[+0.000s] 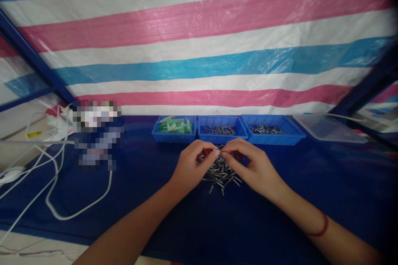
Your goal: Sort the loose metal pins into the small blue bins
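A loose heap of small metal pins [220,174] lies on the blue table cloth [155,198] in front of me. My left hand [192,165] and my right hand [248,165] meet fingertip to fingertip just above the heap. Each hand is closed in a pinch at the point where they touch; whatever they pinch is too small to make out. Behind the heap stand three blue trays: the left tray [174,129] holds green pieces, the middle tray [222,130] and the right tray [271,130] hold metal pins.
A clear plastic tray [329,128] sits at the right of the blue trays. White cables [56,182] loop over the table's left side, near a blurred-out object [95,132]. A striped pink, blue and white tarpaulin [199,49] forms the back wall.
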Available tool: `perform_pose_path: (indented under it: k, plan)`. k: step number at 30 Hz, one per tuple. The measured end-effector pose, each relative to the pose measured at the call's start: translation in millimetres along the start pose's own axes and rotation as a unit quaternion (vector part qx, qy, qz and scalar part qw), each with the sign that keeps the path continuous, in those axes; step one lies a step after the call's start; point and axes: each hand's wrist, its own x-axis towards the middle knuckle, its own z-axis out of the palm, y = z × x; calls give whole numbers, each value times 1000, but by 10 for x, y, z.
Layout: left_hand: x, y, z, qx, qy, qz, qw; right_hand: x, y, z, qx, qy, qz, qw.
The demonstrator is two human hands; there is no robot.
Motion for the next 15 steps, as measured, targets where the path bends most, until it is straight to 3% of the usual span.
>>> perform_pose_path:
  k: [2, 5, 9, 12, 15]
  plan:
    - [-4, -8, -3, 19, -20, 4, 1000, 31, 35, -57, -28, 4, -14, 999]
    - [-15, -23, -17, 95, -80, 18, 992, 99, 217, -270, -132, 76, -3, 988]
    - [-47, -63, -17, 207, -145, 36, 967, 165, 621, -666, -319, 183, 95, 925]
    - [-62, -105, 0, 244, -167, 33, 955, 163, 858, -848, -418, 142, 142, 886]
    - [-55, -135, 9, 265, -168, 28, 949, 142, 945, -885, -450, 137, 175, 865]
